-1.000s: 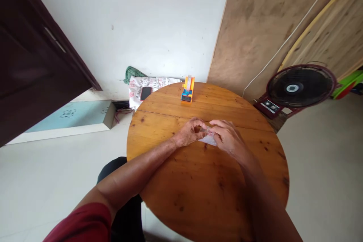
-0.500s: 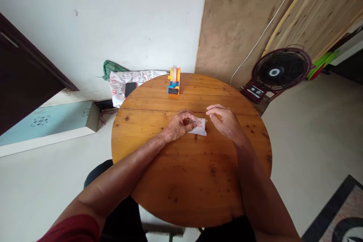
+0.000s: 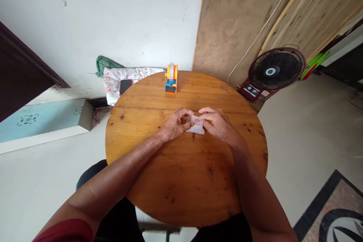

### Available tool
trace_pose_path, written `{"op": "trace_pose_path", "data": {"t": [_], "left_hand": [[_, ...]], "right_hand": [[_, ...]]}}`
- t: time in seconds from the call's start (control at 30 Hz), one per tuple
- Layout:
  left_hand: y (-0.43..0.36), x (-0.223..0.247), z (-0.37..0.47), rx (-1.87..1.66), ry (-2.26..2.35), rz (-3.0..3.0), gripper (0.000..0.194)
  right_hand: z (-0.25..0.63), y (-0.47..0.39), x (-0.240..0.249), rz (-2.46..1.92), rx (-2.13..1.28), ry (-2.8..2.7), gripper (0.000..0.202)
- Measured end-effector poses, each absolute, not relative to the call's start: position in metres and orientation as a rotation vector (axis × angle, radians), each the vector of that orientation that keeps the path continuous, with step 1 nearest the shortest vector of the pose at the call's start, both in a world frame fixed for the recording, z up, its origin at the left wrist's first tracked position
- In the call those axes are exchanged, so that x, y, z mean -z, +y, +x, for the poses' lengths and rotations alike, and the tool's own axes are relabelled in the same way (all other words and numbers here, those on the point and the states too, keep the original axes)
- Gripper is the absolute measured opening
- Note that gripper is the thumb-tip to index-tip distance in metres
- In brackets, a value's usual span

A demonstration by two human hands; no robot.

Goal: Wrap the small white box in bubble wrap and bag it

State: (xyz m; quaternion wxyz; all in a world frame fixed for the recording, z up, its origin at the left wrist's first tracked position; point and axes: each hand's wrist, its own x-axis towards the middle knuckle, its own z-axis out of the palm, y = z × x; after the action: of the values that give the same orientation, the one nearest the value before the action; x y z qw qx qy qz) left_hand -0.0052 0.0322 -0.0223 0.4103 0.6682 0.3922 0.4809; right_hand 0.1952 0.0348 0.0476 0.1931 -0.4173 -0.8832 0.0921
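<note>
A small whitish packet with a red print (image 3: 196, 126) lies on the round wooden table (image 3: 184, 181), between my two hands. My left hand (image 3: 177, 124) is at the packet's left edge, thumb and fingers curved around that side and resting on it. From the right, my right hand (image 3: 217, 123) reaches over the packet's upper right edge, its fingers parted and the fingertips touching it. Farther back on the table stands an orange and blue tape dispenser (image 3: 171, 79) with a roll of tape.
A white printed sack (image 3: 112, 83) with a dark phone-like object (image 3: 125, 86) on it is behind the table at left. A dark red fan (image 3: 272, 71) stands beyond the right edge. The wall (image 3: 127, 15) rises behind the table.
My right hand has moved left and down onto the packet's right side. My left hand stays at the packet's left side. The whole view has shifted slightly.
</note>
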Motion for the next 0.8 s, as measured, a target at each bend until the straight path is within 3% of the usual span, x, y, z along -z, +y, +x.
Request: {"op": "trace_pose_path", "data": {"t": [0.23,0.57,0.8], "left_hand": [[0.033,0.02,-0.007,-1.163,0.962,1.691,0.028],[0.03,0.02,-0.003,-1.153,0.936,1.578,0.031],[0.031,0.02,-0.003,-1.153,0.948,1.613,0.029]], "right_hand": [[0.18,0.019,-0.053,-1.137,-0.069,-2.6,0.031],[0.199,0.039,-0.05,-1.217,-0.29,-2.152,0.023],[0.199,0.04,-0.045,-1.247,-0.395,-2.265,0.023]]}}
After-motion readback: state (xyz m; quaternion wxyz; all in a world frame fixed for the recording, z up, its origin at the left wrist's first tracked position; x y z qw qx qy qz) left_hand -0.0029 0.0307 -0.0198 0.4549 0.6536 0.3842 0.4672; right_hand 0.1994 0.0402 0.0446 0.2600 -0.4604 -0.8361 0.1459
